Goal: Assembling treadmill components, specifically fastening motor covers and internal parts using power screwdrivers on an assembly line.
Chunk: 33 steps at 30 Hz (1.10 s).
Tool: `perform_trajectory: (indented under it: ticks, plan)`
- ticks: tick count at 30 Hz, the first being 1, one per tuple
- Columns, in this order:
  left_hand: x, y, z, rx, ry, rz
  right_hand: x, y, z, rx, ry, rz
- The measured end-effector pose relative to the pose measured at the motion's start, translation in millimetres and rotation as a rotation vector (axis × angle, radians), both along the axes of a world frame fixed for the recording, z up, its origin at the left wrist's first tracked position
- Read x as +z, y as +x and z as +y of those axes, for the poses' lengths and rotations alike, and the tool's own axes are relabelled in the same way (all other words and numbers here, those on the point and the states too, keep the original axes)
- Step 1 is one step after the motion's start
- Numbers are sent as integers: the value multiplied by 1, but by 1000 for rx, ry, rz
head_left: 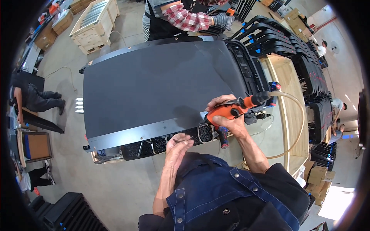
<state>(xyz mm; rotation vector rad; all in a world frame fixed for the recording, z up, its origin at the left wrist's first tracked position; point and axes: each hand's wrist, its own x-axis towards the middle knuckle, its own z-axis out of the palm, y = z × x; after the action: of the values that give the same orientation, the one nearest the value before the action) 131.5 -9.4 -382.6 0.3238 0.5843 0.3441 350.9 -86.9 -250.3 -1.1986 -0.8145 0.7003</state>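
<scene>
My right hand (236, 126) grips an orange-and-black power tool (225, 112) with a translucent hose (301, 111) at its back. The tool's front end points left, above the near metal strip (154, 133) of a large dark panel (154, 81). Just left of it, my left hand (179, 145) has its fingers pinched together; whatever they hold is too small to make out. This hand is beside black bins (158, 145) of small dark pieces along the panel's near edge. Below the orange tool stands a blue-and-red tool (223, 137), partly hidden.
Across the panel a person in a checked sleeve (187, 17) wears grey gloves. A wooden crate (291, 88) stands at the right, before stacked black frames (269, 36). Another crate (94, 30) is at the far left. Black parts (73, 211) are piled at the lower left.
</scene>
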Motion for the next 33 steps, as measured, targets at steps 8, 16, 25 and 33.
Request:
perform_trajectory:
  ticks: [8, 16, 25, 33]
  plan:
    - [11, 26, 18, 208, -40, 53, -7, 26, -28, -27, 149, 199]
    - [22, 44, 18, 122, 173, 145, -22, 41, -47, -55, 163, 305]
    - [52, 44, 25, 87, 474, 272, -27, 40, -48, -38, 249, 407]
    - [49, 21, 31, 68, 404, 222, -17, 21, -34, 2, 251, 425]
